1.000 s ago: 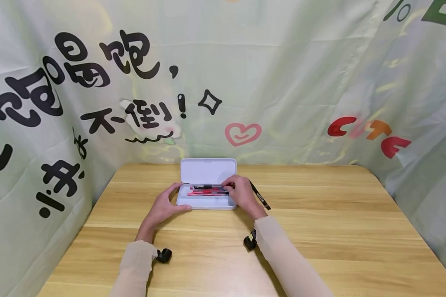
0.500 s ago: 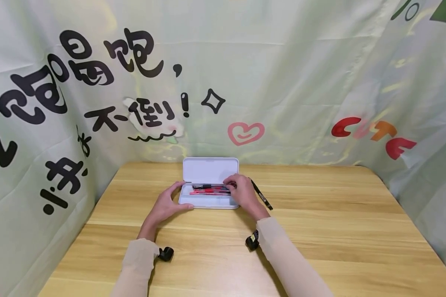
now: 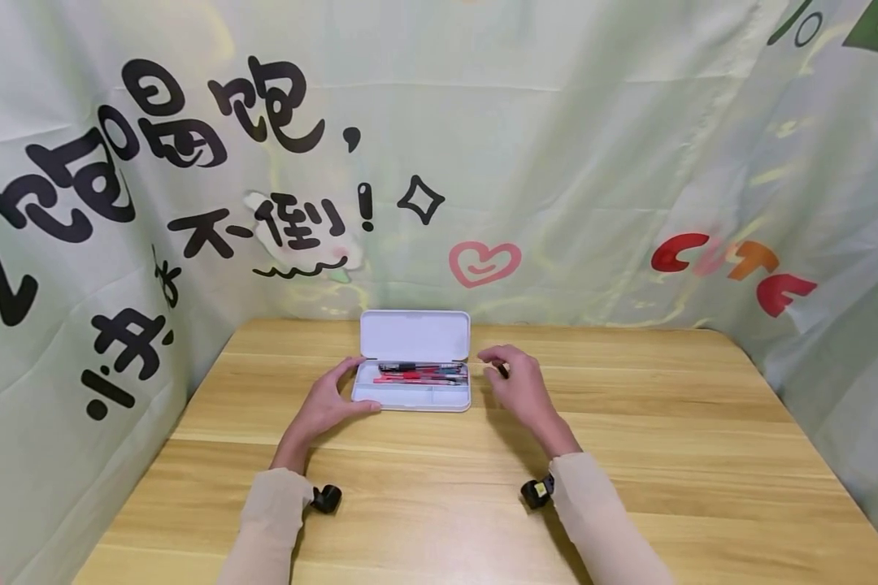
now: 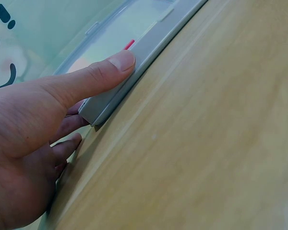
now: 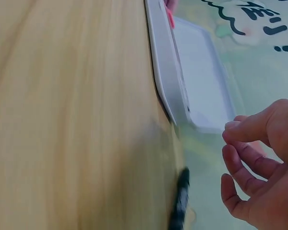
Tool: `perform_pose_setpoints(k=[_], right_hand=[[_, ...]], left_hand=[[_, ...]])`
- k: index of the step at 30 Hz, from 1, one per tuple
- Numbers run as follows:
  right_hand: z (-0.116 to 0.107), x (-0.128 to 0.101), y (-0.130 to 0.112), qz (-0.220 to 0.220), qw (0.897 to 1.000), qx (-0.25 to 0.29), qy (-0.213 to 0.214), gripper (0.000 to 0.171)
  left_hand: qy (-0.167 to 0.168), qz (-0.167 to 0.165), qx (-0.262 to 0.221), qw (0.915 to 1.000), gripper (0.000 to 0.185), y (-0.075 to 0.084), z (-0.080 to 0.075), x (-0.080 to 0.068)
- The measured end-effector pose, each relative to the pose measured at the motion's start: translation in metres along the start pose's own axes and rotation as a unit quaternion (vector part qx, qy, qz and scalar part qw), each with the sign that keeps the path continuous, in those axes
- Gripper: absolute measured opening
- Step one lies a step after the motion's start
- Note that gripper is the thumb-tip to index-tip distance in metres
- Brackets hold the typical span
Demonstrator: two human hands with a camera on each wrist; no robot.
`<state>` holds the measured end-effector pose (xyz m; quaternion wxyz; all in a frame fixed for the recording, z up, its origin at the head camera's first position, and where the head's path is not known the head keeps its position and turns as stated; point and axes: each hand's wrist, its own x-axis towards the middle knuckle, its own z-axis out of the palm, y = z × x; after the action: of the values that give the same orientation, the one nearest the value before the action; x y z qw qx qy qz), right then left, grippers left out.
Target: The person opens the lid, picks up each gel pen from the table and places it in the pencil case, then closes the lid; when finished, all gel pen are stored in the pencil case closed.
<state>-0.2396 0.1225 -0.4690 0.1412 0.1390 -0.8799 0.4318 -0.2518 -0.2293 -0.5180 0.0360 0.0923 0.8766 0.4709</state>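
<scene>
A white pencil case [image 3: 449, 398] lies on the table with its lid [image 3: 415, 335] raised at the back. Black and red pens [image 3: 410, 376] lie side by side in its rear compartment. My left hand [image 3: 329, 402] grips the case's left end, thumb [image 4: 113, 69] on the front wall and fingers around the side. Just right of the case, my right hand [image 3: 519, 386] hovers with loosely bent fingers and holds nothing in the right wrist view. A black pen [image 5: 180, 203] lies on the table below it; in the head view the hand covers most of that pen.
The wooden table [image 3: 666, 455] reaches back to a pale green printed cloth [image 3: 556, 162] that hangs behind and at both sides. A small black wrist camera [image 3: 327, 500] sits at the left cuff, another camera [image 3: 537, 492] at the right.
My right hand has let go of the pens in the case and moved right, over the loose black pen. The left hand keeps its hold on the case.
</scene>
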Motion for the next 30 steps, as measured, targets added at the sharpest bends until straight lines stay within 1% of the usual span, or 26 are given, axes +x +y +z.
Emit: perform_pose_setpoints(k=[3,7,13,16,21,24,30], right_hand=[[-0.015,-0.009,0.006,0.009,1.0,-0.012,0.005,0.025],[-0.032,-0.022,0.014,0.034,0.999,-0.018,0.013,0.028],[-0.046,-0.036,0.024,0.052,0.998,-0.026,0.018,0.031],[-0.048,-0.038,0.029,0.066,0.997,-0.027,0.008,0.033],[-0.045,-0.041,0.033,0.105,0.994,-0.028,-0.029,0.034],[-0.043,-0.041,0.033,0.117,0.992,-0.034,-0.045,0.028],[-0.04,-0.042,0.031,0.122,0.989,-0.059,-0.063,0.014]], left_hand=[[-0.002,0.001,-0.002,1.0,0.096,0.001,0.001,0.001],[-0.003,0.002,0.003,1.0,0.096,0.001,0.002,0.001],[0.0,0.014,-0.002,0.9999,0.095,0.003,0.001,0.0],[0.003,0.024,-0.003,0.9997,0.093,0.002,0.001,0.0],[0.003,0.022,-0.002,0.9998,0.093,-0.001,0.001,-0.003],[0.004,0.022,0.0,0.9998,0.093,0.0,0.001,-0.003],[0.001,0.03,-0.006,0.9995,0.093,0.001,0.0,-0.001]])
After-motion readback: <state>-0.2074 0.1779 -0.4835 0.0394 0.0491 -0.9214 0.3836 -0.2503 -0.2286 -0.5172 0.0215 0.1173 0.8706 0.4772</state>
